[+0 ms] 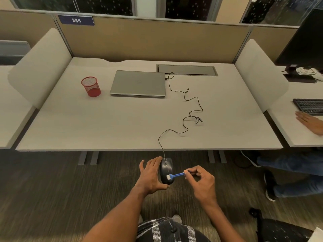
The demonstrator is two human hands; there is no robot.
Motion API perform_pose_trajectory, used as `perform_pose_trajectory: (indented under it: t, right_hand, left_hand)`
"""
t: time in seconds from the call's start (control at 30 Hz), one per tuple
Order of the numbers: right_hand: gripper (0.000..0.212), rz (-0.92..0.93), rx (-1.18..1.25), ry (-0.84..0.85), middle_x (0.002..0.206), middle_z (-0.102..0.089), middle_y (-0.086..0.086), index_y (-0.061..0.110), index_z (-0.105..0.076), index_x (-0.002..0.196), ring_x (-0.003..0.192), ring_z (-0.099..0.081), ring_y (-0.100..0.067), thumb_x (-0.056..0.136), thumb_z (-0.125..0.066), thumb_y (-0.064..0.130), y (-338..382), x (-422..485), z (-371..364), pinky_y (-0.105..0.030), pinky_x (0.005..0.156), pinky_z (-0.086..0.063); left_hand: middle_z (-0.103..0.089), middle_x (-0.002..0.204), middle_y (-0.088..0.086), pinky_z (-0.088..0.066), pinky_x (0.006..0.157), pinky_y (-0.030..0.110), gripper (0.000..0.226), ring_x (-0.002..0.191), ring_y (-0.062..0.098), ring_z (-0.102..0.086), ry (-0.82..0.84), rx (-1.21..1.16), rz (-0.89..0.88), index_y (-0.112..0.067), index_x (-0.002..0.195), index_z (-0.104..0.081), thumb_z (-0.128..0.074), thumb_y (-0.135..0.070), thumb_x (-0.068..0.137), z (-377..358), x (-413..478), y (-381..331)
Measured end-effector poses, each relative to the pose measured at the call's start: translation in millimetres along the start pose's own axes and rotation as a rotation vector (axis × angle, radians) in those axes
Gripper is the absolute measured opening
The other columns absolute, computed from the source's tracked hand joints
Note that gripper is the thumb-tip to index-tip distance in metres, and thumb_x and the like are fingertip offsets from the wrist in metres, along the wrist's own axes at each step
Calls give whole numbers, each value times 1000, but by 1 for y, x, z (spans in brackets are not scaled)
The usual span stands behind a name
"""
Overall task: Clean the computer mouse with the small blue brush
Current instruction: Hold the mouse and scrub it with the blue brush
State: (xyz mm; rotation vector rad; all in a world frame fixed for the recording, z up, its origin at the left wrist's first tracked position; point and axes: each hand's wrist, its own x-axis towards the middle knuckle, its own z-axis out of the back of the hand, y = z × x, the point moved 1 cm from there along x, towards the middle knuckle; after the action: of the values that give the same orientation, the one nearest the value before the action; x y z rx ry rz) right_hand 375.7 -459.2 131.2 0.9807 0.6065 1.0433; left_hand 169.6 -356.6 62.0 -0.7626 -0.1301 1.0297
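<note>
The computer mouse (166, 170) is held in the air, just off the desk's (104, 123) near edge, cradled in the left hand (151, 175), whose fingers are spread around its left side. The right hand (201, 179) pinches the small blue brush (176, 175) by its handle end, white bristles on the mouse's rear. The loose cradle may let a hard stroke tip the mouse out. The cable (185, 109) trails across the desk to the laptop (139, 83); tugging could jerk its plug.

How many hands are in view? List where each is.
3: left hand cradling the black wired computer mouse; right hand pinching the small blue brush; another person's hand flat on the neighbouring desk, far right.
</note>
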Motion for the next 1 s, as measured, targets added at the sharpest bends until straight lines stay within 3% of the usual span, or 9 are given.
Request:
perform_pose_trajectory:
  t: [0.23,0.47,0.67,0.87,1.0]
  right_hand:
    - [10,59,-82,-128,84,-69,15,25,-67,93,83,-69,-1,94,-73,16,11,15,-11,-21,69,-61]
    - [9,-30,-108,94,80,-71,11,24,-71,88,84,-68,1,91,-78,21,14,31,-28,-16,67,-58]
    - [10,-32,-91,-199,79,-67,15,24,-66,89,78,-67,5,95,-73,19,26,42,-35,-12,63,-56]
    - [13,-122,-136,-64,78,-70,13,27,-67,84,72,-68,1,92,-76,23,32,47,-42,-9,56,-52]
    - [10,-161,-151,-122,80,-69,10,22,-67,87,72,-68,0,94,-75,20,34,54,-42,-10,56,-50]
  left_hand:
    - [-23,168,-5,12,125,62,124,157,17,-14,24,27,-4,-29,163,-10,-78,-70,67,-1,1,-1]
    - [-19,170,-4,13,126,61,125,158,16,-12,34,76,-19,-26,164,-8,-80,-65,69,-1,1,-2]
    - [-19,169,-5,14,125,62,125,158,16,-13,31,79,-33,-28,163,-8,-78,-66,67,-1,0,-6]
    - [-16,170,-6,17,124,58,125,158,15,-10,35,108,-29,-28,163,-7,-78,-68,68,-1,-2,-4]
    - [-17,169,-7,16,125,58,125,158,15,-11,33,94,-36,-30,163,-7,-78,-67,68,-3,-3,-4]
